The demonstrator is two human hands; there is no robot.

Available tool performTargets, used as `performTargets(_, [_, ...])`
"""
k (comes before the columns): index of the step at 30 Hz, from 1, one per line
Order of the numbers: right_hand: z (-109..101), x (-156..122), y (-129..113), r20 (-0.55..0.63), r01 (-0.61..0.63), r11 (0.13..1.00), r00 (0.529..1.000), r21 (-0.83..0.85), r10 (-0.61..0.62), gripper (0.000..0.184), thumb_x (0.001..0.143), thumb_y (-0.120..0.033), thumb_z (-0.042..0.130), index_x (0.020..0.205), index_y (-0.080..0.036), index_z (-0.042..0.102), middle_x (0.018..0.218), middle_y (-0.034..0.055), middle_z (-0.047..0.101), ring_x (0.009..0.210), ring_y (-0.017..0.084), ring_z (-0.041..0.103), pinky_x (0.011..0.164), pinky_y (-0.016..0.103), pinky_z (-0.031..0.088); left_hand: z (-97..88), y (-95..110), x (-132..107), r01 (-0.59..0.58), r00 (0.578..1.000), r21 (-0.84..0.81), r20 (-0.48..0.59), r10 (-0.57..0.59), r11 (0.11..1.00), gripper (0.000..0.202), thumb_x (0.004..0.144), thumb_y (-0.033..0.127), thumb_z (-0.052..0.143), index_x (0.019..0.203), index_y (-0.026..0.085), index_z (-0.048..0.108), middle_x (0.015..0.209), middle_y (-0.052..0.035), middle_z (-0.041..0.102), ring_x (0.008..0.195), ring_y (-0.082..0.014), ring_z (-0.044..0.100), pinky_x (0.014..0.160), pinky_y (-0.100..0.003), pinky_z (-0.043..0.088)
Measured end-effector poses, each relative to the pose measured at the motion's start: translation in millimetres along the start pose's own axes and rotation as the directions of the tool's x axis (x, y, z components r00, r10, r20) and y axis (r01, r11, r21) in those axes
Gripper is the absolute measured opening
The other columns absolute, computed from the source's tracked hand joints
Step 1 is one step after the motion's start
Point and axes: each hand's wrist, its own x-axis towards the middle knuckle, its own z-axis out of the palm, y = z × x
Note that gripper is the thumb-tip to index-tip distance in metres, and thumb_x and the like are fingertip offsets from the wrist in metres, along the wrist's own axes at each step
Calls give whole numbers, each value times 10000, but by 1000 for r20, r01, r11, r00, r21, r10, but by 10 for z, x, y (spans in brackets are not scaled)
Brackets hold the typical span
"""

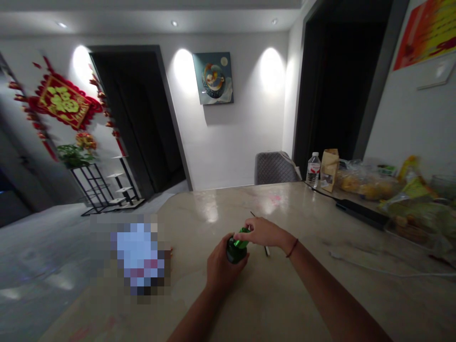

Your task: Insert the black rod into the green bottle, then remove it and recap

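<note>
green bottle (235, 251) leans its neck up-right, left hand (225, 270) gripping its body, right hand (261, 232) closed on the neck.

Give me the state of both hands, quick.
Left hand: closed, holding a green bottle.
Right hand: closed on the top of the same bottle.

The one camera sits on the person's head and looks forward and down across the tabletop (228, 202) toward the far wall (249, 142), with the left hand (226, 268) and right hand (261, 232) close below it, low in a wide view.
</note>
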Motion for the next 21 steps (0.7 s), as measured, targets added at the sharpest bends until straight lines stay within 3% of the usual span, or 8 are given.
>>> performTargets(8, [-33, -20, -26, 13, -6, 999, 1000, 43, 5, 492, 697, -608, 498, 746, -137, 628, 638, 48, 633, 580, 136, 566, 498, 209, 330, -1, 30, 1, 82, 996, 46, 25, -83, 996, 532, 612, 431, 623, 1066, 231, 430, 888, -27, 628, 795, -189, 600, 677, -277, 432])
performTargets(21, [16, -29, -73, -30, 8, 995, 999, -99, -11, 502, 716, -625, 455, 791, -153, 611, 792, 77, 637, 682, 163, 557, 528, 235, 295, 2, -18, -25, 13, 1000, 8, 4, -14, 1000, 519, 639, 395, 616, 1093, 232, 424, 972, -27, 618, 863, -172, 598, 747, -291, 461])
